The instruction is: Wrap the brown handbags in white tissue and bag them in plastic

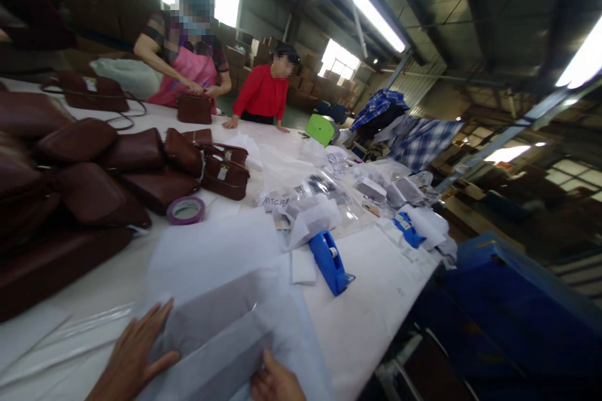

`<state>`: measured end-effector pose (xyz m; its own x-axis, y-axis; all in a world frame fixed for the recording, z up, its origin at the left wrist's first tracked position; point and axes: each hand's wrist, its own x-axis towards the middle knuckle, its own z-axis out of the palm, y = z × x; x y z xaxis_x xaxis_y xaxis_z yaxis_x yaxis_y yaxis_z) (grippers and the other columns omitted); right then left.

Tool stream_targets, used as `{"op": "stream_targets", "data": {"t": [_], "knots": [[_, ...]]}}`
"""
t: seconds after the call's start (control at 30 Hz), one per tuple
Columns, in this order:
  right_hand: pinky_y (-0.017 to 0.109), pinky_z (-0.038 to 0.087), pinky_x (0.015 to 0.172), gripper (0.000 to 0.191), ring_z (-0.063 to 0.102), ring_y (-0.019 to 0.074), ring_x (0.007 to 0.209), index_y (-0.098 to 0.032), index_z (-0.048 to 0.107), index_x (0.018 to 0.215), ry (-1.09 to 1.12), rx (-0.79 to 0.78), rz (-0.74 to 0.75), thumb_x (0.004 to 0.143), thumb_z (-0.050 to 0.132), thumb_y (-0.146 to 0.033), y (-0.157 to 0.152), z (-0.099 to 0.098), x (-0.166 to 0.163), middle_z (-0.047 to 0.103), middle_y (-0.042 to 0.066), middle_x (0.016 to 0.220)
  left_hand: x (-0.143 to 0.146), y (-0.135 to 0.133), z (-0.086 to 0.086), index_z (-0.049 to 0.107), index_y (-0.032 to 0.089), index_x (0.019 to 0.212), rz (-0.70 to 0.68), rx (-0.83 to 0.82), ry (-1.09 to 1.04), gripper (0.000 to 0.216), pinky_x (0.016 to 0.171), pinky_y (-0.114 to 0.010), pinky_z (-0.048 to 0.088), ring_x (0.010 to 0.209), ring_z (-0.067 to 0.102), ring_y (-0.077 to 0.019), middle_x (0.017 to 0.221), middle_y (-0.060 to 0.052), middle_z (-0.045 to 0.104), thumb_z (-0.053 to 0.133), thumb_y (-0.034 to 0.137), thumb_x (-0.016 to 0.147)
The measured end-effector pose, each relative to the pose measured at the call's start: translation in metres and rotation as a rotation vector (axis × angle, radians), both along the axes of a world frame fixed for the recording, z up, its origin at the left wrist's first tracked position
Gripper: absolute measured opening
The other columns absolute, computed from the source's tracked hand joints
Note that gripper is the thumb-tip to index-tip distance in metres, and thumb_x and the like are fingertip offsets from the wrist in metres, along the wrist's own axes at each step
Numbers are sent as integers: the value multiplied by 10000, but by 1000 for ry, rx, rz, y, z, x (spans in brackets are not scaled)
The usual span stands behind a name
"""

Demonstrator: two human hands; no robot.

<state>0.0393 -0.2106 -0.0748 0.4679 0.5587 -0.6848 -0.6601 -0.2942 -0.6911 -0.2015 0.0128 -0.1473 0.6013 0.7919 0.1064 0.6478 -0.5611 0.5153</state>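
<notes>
In front of me lies a sheet of thin tissue paper (226, 351), folded over in a long grey-looking strip on top of larger white sheets (202, 250). My left hand (141, 351) rests at the left side of the folded paper, thumb and fingers apart. At its lower right edge, my right hand (277, 382) has curled fingers and a raised thumb pinching the paper; part of this hand is cut off by the frame. Whether anything lies inside the folds I cannot tell. A blue tape dispenser (330, 263) stands beyond the paper to the right.
Brown handbags (98, 194) are heaped on the left, beside a roll of purple tape (186, 210). Plastic-wrapped items (324, 185) and another blue dispenser (408, 229) lie farther along the table. Two people (192, 69) stand across it, one handling a brown bag (194, 109).
</notes>
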Motion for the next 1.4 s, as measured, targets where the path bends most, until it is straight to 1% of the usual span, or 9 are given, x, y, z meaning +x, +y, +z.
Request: {"op": "stream_targets", "data": {"t": [0.1, 0.27, 0.53, 0.73, 0.87, 1.0, 1.1, 1.27, 1.4], "knots": [[345, 533, 849, 540, 694, 254, 959, -210, 680, 786, 148, -80, -83, 453, 884, -584, -2, 8, -2, 733, 87, 894, 3, -7, 27, 525, 213, 1366, 8, -60, 68, 715, 1156, -527, 292, 1359, 454, -352, 1429, -147, 538, 627, 546, 742], [326, 534, 802, 568, 692, 211, 860, -231, 663, 857, 192, -127, -94, 433, 917, -511, -3, 15, 0, 736, 26, 874, 9, -11, 50, 538, 181, 1337, -21, -145, 120, 699, 1167, -553, 252, 1381, 416, -361, 1409, -167, 550, 699, 501, 736], [302, 537, 737, 583, 703, 203, 819, -206, 642, 945, 143, -58, -42, 510, 916, -482, 12, 30, 0, 754, 43, 934, 2, -9, 29, 578, 200, 1293, 4, -99, 33, 713, 1166, -560, 263, 1381, 407, -379, 1402, -140, 559, 704, 581, 703], [343, 556, 663, 686, 713, 286, 864, -184, 646, 925, 181, -39, 3, 426, 923, -565, 23, 11, 4, 755, 74, 833, -9, -7, 6, 654, 182, 1153, 79, 28, -28, 732, 1096, -598, 360, 1247, 551, -401, 1355, -169, 591, 647, 730, 668], [399, 561, 707, 726, 712, 314, 867, -180, 657, 921, 214, 69, 37, 360, 947, -536, 28, 4, 8, 759, 81, 845, -22, -8, 13, 658, 196, 1120, 90, 180, -24, 732, 1062, -606, 384, 1199, 586, -400, 1322, -168, 618, 643, 762, 657], [436, 555, 751, 713, 714, 328, 864, -188, 668, 879, 167, 119, 45, 321, 957, -526, 28, 18, 29, 761, 64, 836, -11, -14, 57, 614, 194, 1153, 86, 348, -58, 759, 1104, -615, 309, 1224, 554, -411, 1347, -189, 587, 641, 774, 663], [437, 550, 779, 685, 711, 323, 884, -178, 678, 865, 139, 160, 23, 339, 960, -513, 22, 37, 66, 760, 65, 817, 30, -19, 105, 559, 198, 1208, 27, 464, -92, 774, 1150, -606, 201, 1271, 506, -411, 1312, -177, 605, 657, 752, 676], [423, 554, 812, 563, 709, 265, 874, -202, 689, 899, 90, 252, -120, 466, 955, -445, 10, 76, 160, 768, 51, 930, 150, -16, 177, 519, 214, 1252, -105, 453, -117, 711, 1165, -558, 179, 1329, 457, -376, 1230, -108, 650, 781, 546, 681], [382, 565, 821, 433, 704, 229, 910, -200, 696, 976, 81, 383, -82, 627, 906, -348, 25, 110, 247, 762, 44, 1005, 264, 11, 218, 535, 197, 1223, -122, 330, -183, 690, 1146, -593, 223, 1324, 463, -372, 1218, -115, 652, 821, 482, 663]]}}
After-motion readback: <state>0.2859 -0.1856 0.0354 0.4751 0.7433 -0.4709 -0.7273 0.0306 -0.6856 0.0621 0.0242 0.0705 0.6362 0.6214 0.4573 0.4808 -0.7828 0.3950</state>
